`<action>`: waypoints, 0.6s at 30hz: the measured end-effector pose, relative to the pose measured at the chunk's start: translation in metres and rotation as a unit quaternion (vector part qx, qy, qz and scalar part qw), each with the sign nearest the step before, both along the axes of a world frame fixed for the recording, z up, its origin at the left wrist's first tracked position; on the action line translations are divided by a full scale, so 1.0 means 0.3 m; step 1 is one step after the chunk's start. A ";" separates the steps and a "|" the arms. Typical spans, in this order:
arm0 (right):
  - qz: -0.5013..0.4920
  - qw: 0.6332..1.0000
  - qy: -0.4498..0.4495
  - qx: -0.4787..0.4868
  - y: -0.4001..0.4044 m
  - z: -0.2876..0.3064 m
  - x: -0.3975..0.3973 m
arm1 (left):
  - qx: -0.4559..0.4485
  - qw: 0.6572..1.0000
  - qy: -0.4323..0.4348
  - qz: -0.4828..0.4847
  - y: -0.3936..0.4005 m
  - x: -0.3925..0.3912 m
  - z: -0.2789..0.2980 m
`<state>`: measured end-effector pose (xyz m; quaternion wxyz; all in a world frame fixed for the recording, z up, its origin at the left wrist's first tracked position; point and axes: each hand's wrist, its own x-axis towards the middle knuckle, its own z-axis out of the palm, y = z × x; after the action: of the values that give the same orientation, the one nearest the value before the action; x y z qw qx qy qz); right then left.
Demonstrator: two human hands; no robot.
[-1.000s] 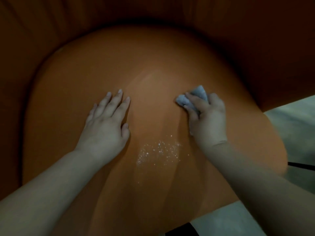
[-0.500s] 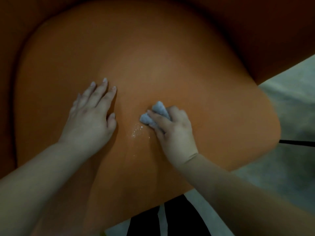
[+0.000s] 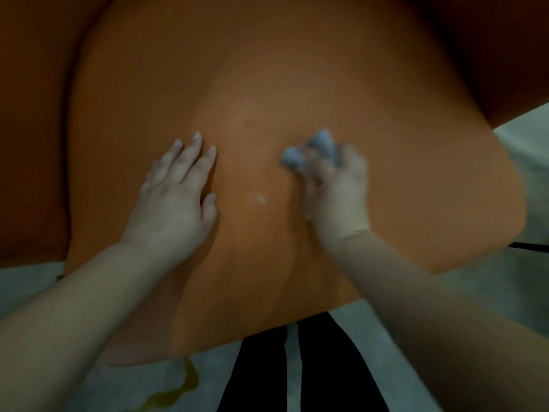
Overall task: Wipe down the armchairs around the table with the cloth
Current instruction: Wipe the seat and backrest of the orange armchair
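Observation:
The orange armchair seat [image 3: 297, 84] fills most of the view, with its darker backrest curving round the top and left. My left hand [image 3: 175, 197] lies flat on the seat, fingers spread, holding nothing. My right hand [image 3: 335, 185] is closed on a small pale blue cloth [image 3: 297, 156], pressed against the seat just right of centre; the hand and cloth are motion-blurred. A few white specks [image 3: 261, 199] remain on the seat between the two hands.
Pale grey floor [image 3: 520, 278] shows to the right and below the seat's front edge. Dark trousers [image 3: 297, 367] appear at the bottom centre. A yellowish stain [image 3: 178, 394] marks the floor at bottom left. A thin black bar [image 3: 531, 247] sticks out at the right.
My right hand swept the cloth left and down over the patch of white specks, then back up to the right. Most specks are gone. My left hand stayed flat.

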<state>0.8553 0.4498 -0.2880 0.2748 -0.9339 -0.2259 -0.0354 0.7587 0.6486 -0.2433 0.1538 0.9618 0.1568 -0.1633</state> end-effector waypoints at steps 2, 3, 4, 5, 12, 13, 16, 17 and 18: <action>-0.103 0.994 0.044 0.011 -0.020 -0.015 0.025 | -0.012 1.000 0.002 -0.006 0.010 -0.003 -0.002; -0.104 0.993 0.050 0.024 -0.005 -0.014 0.005 | -0.010 1.000 0.005 -0.008 0.011 -0.013 -0.002; -0.085 0.994 0.062 0.031 0.032 -0.008 -0.040 | -0.014 1.000 0.002 -0.005 0.017 -0.022 -0.006; -0.042 0.996 0.072 0.029 0.075 -0.003 -0.100 | -0.012 1.000 -0.001 -0.006 0.023 -0.021 -0.013; 0.018 1.000 0.009 0.004 0.047 0.000 -0.103 | -0.026 1.000 -0.005 0.013 0.015 -0.040 -0.001; -0.034 0.999 0.015 0.008 0.020 0.002 -0.063 | -0.026 1.000 -0.006 0.017 0.020 -0.047 0.001; -0.085 0.996 0.037 0.019 0.063 0.006 -0.090 | -0.027 0.999 -0.003 0.037 0.054 -0.065 0.019; -0.060 0.997 0.044 0.028 0.103 0.012 -0.129 | -0.032 0.998 -0.001 0.052 0.065 -0.067 0.024; -0.008 0.998 0.052 0.036 0.136 0.014 -0.164 | -0.033 0.997 -0.001 0.063 0.070 -0.069 0.027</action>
<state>0.8061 0.4906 -0.2838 0.3196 -0.9258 -0.2020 0.0031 0.7379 0.6696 -0.2351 0.1956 0.9446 0.2113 -0.1574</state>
